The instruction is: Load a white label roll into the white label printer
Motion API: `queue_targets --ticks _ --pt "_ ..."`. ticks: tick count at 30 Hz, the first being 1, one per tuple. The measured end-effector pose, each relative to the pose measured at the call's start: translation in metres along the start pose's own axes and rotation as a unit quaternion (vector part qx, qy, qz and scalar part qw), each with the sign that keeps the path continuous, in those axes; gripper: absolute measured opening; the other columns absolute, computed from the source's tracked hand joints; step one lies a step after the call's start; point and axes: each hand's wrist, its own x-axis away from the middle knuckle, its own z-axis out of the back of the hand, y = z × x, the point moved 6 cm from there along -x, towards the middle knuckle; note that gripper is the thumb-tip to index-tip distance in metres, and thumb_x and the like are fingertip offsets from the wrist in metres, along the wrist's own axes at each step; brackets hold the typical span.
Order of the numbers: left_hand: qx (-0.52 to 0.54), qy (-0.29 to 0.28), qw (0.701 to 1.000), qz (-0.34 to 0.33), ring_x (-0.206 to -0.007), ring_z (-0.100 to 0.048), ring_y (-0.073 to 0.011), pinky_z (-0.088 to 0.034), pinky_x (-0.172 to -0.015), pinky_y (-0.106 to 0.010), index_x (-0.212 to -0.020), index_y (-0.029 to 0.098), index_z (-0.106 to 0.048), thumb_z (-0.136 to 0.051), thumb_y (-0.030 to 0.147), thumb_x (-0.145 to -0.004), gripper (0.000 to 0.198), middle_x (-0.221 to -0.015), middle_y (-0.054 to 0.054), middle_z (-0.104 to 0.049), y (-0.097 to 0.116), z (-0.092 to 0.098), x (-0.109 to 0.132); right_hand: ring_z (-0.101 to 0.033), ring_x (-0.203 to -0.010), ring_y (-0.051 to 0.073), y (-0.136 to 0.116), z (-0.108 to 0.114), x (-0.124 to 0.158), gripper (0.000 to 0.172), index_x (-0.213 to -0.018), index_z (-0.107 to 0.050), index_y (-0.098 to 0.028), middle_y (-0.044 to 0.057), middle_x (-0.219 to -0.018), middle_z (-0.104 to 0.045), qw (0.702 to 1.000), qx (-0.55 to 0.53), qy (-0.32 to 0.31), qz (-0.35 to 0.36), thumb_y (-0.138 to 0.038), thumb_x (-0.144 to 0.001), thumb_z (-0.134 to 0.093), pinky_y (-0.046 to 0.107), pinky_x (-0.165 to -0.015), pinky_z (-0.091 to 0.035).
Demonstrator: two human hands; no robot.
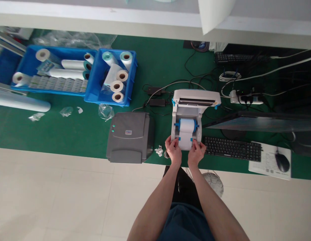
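Note:
An open white label printer stands on the green table with its lid tilted back. Inside it sits a white label roll on a blue spindle, and a label strip runs from it toward the front, between two small blue guides. My left hand is at the printer's front left, fingers closed at the strip's left edge beside a guide. Mirroring it, my right hand has its fingers closed at the strip's right edge. The fingertips partly cover what they grip.
A grey TSC printer stands to the left, crumpled paper beside it. Farther left, blue bins hold several rolls. A keyboard, mouse and monitor are on the right. Cables and power adapters lie behind; a shelf overhangs.

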Motion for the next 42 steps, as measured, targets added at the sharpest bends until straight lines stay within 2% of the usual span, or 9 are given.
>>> queue_targets --ticks 4,7,12,15,19,24,27,33,42 --pt "-0.011 -0.004 1.0 -0.01 -0.124 -0.066 -0.0254 -0.059 -0.105 -0.042 -0.105 0.023 -0.082 -0.059 0.021 -0.1 0.023 -0.135 -0.014 -0.06 0.006 0.002 0.002 -0.06 -0.116 0.026 -0.006 0.004 0.0 0.03 -0.124 -0.067 -0.017 0.01 -0.129 -0.06 1.0 0.011 -0.015 0.019 -0.042 -0.108 -0.069 0.046 -0.102 -0.057" --pt "-0.026 -0.035 0.998 -0.04 -0.124 -0.067 -0.0251 -0.06 -0.103 -0.041 -0.107 0.024 -0.081 -0.059 0.021 -0.1 0.023 -0.135 -0.013 -0.061 0.02 0.017 -0.002 -0.061 -0.112 0.024 -0.011 0.019 -0.006 0.027 -0.121 -0.068 -0.016 0.009 -0.125 -0.061 0.998 0.012 -0.044 0.053 -0.039 -0.109 -0.068 0.044 -0.098 -0.059" --pt "-0.056 -0.097 0.986 -0.122 -0.146 -0.053 -0.0296 -0.05 -0.119 -0.048 -0.136 0.027 -0.07 -0.057 0.022 -0.102 0.036 -0.157 -0.013 -0.051 0.053 0.05 -0.053 -0.056 -0.125 0.027 -0.026 0.053 -0.055 0.019 -0.121 -0.069 -0.016 0.01 -0.133 -0.059 0.987 0.032 -0.095 0.123 -0.029 -0.109 -0.065 0.051 -0.11 -0.052" --pt "-0.071 -0.166 0.968 -0.172 -0.146 -0.051 -0.0327 -0.044 -0.124 -0.053 -0.14 0.024 -0.067 -0.064 0.021 -0.097 0.043 -0.155 -0.014 -0.055 0.066 0.035 -0.102 -0.06 -0.117 0.025 -0.043 0.048 -0.098 0.027 -0.132 -0.065 -0.017 0.009 -0.131 -0.06 0.973 0.057 -0.162 0.156 -0.031 -0.109 -0.065 0.045 -0.104 -0.055" --pt "-0.088 -0.255 0.938 -0.219 -0.136 -0.059 -0.0371 -0.051 -0.118 -0.051 -0.114 0.015 -0.078 -0.08 0.016 -0.078 0.036 -0.152 -0.019 -0.055 0.071 -0.005 -0.134 -0.062 -0.109 0.025 -0.06 0.03 -0.126 0.036 -0.13 -0.065 -0.014 0.01 -0.121 -0.062 0.952 0.109 -0.235 0.164 -0.043 -0.108 -0.068 0.045 -0.1 -0.057" --pt "-0.15 -0.271 0.925 -0.22 -0.099 -0.075 -0.0255 -0.065 -0.089 -0.037 -0.115 0.019 -0.079 -0.072 0.015 -0.086 0.03 -0.153 -0.016 -0.05 0.062 -0.019 -0.126 -0.063 -0.108 0.024 -0.062 0.018 -0.118 0.038 -0.134 -0.064 -0.016 0.011 -0.126 -0.062 0.937 0.145 -0.275 0.161 -0.044 -0.109 -0.068 0.044 -0.097 -0.059" --pt "-0.193 -0.268 0.921 -0.206 -0.088 -0.075 -0.0228 -0.064 -0.085 -0.037 -0.119 0.024 -0.078 -0.071 0.018 -0.089 0.031 -0.147 -0.014 -0.053 0.059 -0.017 -0.123 -0.063 -0.108 0.024 -0.059 0.011 -0.114 0.037 -0.136 -0.062 -0.016 0.01 -0.125 -0.062 0.935 0.151 -0.28 0.154 -0.041 -0.109 -0.068 0.045 -0.097 -0.06" --pt "-0.257 -0.28 0.906 -0.188 -0.098 -0.074 -0.0274 -0.063 -0.089 -0.042 -0.126 0.028 -0.076 -0.066 0.023 -0.095 0.033 -0.143 -0.013 -0.058 0.065 -0.018 -0.125 -0.062 -0.112 0.025 -0.053 0.0 -0.112 0.033 -0.139 -0.062 -0.018 0.009 -0.125 -0.062 0.944 0.152 -0.255 0.143 -0.03 -0.109 -0.067 0.046 -0.099 -0.059" --pt "-0.332 -0.3 0.878 -0.169 -0.109 -0.072 -0.03 -0.061 -0.087 -0.042 -0.136 0.03 -0.068 -0.053 0.026 -0.102 0.037 -0.152 -0.012 -0.053 0.077 -0.015 -0.116 -0.052 -0.13 0.029 -0.044 -0.005 -0.106 0.035 -0.139 -0.063 -0.02 0.01 -0.141 -0.054 0.958 0.094 -0.209 0.174 -0.02 -0.105 -0.068 0.051 -0.111 -0.052"
